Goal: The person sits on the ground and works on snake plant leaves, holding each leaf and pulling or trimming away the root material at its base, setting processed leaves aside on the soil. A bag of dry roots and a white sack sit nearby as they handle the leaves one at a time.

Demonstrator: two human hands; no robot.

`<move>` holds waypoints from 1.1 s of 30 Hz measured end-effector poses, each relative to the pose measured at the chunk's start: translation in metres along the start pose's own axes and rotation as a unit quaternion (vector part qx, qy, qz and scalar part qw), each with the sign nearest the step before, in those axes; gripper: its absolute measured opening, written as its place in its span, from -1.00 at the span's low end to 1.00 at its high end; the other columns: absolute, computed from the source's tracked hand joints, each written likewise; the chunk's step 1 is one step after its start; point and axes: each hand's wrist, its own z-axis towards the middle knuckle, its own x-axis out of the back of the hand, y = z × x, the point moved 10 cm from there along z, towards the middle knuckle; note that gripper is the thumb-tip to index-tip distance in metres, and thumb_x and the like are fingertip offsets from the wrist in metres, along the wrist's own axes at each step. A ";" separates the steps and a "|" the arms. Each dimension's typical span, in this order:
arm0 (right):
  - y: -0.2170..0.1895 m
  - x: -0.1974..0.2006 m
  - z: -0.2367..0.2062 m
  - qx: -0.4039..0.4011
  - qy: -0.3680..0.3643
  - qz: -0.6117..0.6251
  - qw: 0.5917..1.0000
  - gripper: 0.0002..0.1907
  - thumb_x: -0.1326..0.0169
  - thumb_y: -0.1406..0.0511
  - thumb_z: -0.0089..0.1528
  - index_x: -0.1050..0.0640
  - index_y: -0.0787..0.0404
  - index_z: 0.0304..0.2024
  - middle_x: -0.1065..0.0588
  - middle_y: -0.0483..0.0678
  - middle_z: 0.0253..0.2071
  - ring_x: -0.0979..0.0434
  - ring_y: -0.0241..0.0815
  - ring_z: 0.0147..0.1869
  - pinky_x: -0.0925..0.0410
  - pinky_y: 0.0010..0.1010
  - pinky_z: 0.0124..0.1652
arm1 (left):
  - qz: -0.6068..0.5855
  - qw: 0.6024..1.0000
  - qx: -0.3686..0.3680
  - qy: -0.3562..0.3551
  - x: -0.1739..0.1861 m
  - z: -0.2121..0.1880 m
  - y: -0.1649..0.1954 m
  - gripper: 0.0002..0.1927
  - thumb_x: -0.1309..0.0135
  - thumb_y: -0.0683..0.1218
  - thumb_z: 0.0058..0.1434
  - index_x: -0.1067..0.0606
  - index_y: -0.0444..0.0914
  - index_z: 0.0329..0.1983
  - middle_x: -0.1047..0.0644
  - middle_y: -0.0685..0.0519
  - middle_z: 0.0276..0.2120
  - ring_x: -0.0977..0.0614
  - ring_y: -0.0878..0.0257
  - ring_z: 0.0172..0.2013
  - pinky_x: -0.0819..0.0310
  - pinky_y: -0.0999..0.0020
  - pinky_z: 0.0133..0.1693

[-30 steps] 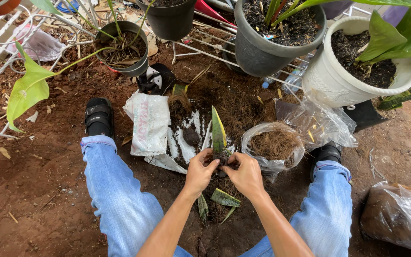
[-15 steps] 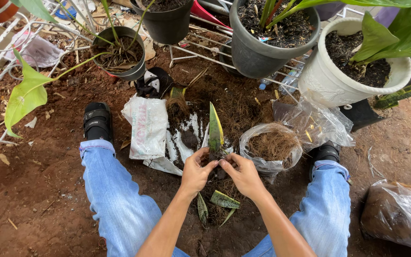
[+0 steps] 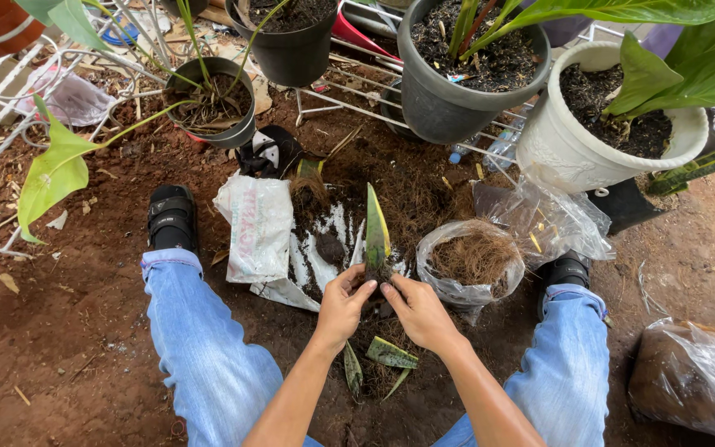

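— Which way does the leaf cutting (image 3: 376, 228) point?

— Its long axis runs almost straight up from the ground, tip toward the row of pots, leaning very slightly to the person's right. The base sits in dark soil between the spread knees, just in front of the white sack (image 3: 251, 228).

— And the hands?

— The left hand (image 3: 343, 305) and the right hand (image 3: 418, 310) both press in at the base of the cutting, fingers curled around it and the soil there, thumbs nearly touching. Each hand grasps the foot of the leaf rather than lying open.

— How many of each thing does the view show?

— One upright cutting, two or three cut leaf pieces (image 3: 391, 354) lying flat below the hands, one clear bag of brown fibre (image 3: 472, 263) just right of the cutting, another bag of soil (image 3: 693, 377) at the far right. One white pot (image 3: 568, 153) and three dark pots, the biggest being the grey pot (image 3: 448, 103). Two black sandals.

— Any change from a moment earlier?

— Hardly. The hands stay clamped at the base and the leaf stands as upright as before; the view has only drifted a little.
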 end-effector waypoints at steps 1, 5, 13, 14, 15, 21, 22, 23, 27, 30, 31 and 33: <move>0.003 -0.003 0.000 -0.010 -0.011 -0.011 1.000 -0.67 0.02 0.17 0.38 -0.47 0.37 -0.18 -0.49 0.22 -0.41 -0.37 0.19 -0.40 -0.28 -0.07 -0.33 | -0.001 1.000 0.005 0.000 0.000 -0.001 -0.001 -0.60 -0.14 -0.19 0.28 -0.50 -0.45 0.16 -0.63 -0.02 -0.09 -0.61 0.31 -0.12 -0.51 0.39 -0.03; -0.002 -0.002 -0.001 0.026 0.005 0.000 1.000 -0.67 0.06 0.19 0.40 -0.46 0.38 -0.23 -0.47 0.22 -0.41 -0.38 0.16 -0.38 -0.26 -0.09 -0.33 | 0.014 1.000 0.015 0.009 0.001 0.002 -0.003 -0.58 -0.15 -0.18 0.27 -0.46 -0.42 0.18 -0.62 -0.01 -0.08 -0.61 0.32 -0.10 -0.50 0.40 -0.02; 0.035 -0.009 0.000 -0.148 -0.048 -0.010 0.988 -0.66 -0.06 0.12 0.36 -0.57 0.29 -0.12 -0.52 0.22 -0.44 -0.38 0.00 -0.38 -0.28 -0.04 -0.30 | 0.024 0.999 0.028 -0.026 -0.001 -0.002 0.005 -0.52 -0.16 -0.14 0.27 -0.44 -0.44 0.23 -0.61 -0.07 -0.07 -0.61 0.29 -0.09 -0.53 0.39 -0.02; 0.029 -0.005 0.002 -0.110 -0.027 0.015 0.993 -0.63 -0.08 0.12 0.33 -0.51 0.32 -0.07 -0.54 0.19 -0.35 -0.45 -0.04 -0.29 -0.33 -0.09 -0.24 | 0.025 0.999 0.037 -0.026 -0.001 -0.003 0.005 -0.50 -0.17 -0.14 0.27 -0.41 -0.43 0.24 -0.61 -0.06 -0.06 -0.62 0.30 -0.09 -0.55 0.39 -0.02; 0.023 -0.001 0.005 -0.071 -0.007 0.040 0.997 -0.58 -0.10 0.11 0.31 -0.46 0.35 -0.02 -0.56 0.16 -0.26 -0.53 -0.09 -0.19 -0.38 -0.13 -0.18 | 0.026 0.998 0.046 -0.026 -0.001 -0.003 0.004 -0.48 -0.17 -0.14 0.26 -0.39 -0.43 0.25 -0.61 -0.06 -0.06 -0.63 0.30 -0.09 -0.56 0.40 -0.02; 0.026 -0.007 0.006 -0.031 -0.025 0.073 0.997 -0.45 -0.06 0.12 0.32 -0.41 0.35 0.24 -0.61 0.14 0.01 -0.59 -0.16 0.04 -0.41 -0.21 0.01 | 0.010 0.997 0.053 -0.049 -0.008 -0.004 -0.001 -0.50 -0.15 -0.15 0.27 -0.42 -0.44 0.24 -0.61 -0.07 -0.12 -0.62 0.28 -0.15 -0.56 0.35 -0.08; 0.030 -0.011 0.005 -0.045 -0.034 0.083 0.995 -0.45 -0.06 0.11 0.32 -0.42 0.32 0.25 -0.64 0.12 0.00 -0.61 -0.19 0.01 -0.42 -0.23 0.00 | -0.001 0.998 0.045 -0.053 -0.008 -0.004 0.000 -0.52 -0.14 -0.15 0.28 -0.43 -0.45 0.23 -0.61 -0.06 -0.12 -0.61 0.29 -0.14 -0.56 0.36 -0.07; 0.033 -0.013 0.005 -0.052 -0.039 0.084 0.994 -0.45 -0.04 0.12 0.33 -0.42 0.31 0.26 -0.64 0.11 -0.02 -0.59 -0.20 -0.01 -0.43 -0.25 -0.01 | -0.011 0.998 0.036 -0.057 -0.008 -0.003 0.002 -0.53 -0.14 -0.16 0.29 -0.43 -0.46 0.23 -0.60 -0.05 -0.11 -0.61 0.30 -0.14 -0.55 0.37 -0.06; 0.038 -0.024 0.007 -0.046 -0.061 0.127 0.989 -0.49 0.01 0.13 0.37 -0.42 0.31 0.27 -0.63 0.04 -0.05 -0.53 -0.26 -0.04 -0.43 -0.30 -0.02 | -0.023 0.998 0.025 -0.056 -0.006 -0.002 0.005 -0.57 -0.12 -0.18 0.31 -0.45 -0.44 0.21 -0.61 -0.01 -0.10 -0.61 0.34 -0.12 -0.56 0.42 -0.05; 0.041 -0.032 0.008 -0.036 -0.083 0.194 0.977 -0.52 0.05 0.15 0.40 -0.42 0.34 0.25 -0.57 0.03 -0.08 -0.50 -0.25 -0.07 -0.44 -0.29 -0.02 | -0.069 0.994 0.051 -0.068 -0.010 -0.005 0.002 -0.59 -0.11 -0.17 0.32 -0.45 -0.44 0.19 -0.60 -0.03 -0.15 -0.62 0.32 -0.18 -0.62 0.35 -0.19; 0.043 -0.036 0.006 -0.038 -0.091 0.219 0.971 -0.53 0.06 0.16 0.41 -0.42 0.35 0.25 -0.55 0.03 -0.09 -0.49 -0.24 -0.08 -0.44 -0.28 -0.03 | -0.072 0.994 0.055 -0.067 -0.010 -0.006 0.002 -0.59 -0.11 -0.18 0.31 -0.45 -0.43 0.19 -0.60 -0.02 -0.15 -0.62 0.32 -0.19 -0.62 0.35 -0.21; 0.044 -0.036 0.007 -0.027 -0.090 0.213 0.973 -0.54 0.04 0.15 0.41 -0.44 0.36 0.22 -0.57 0.06 -0.10 -0.50 -0.23 -0.08 -0.44 -0.28 -0.03 | -0.078 0.993 0.056 -0.064 -0.011 -0.006 0.004 -0.59 -0.12 -0.18 0.31 -0.46 -0.42 0.19 -0.61 -0.02 -0.15 -0.62 0.31 -0.20 -0.63 0.35 -0.23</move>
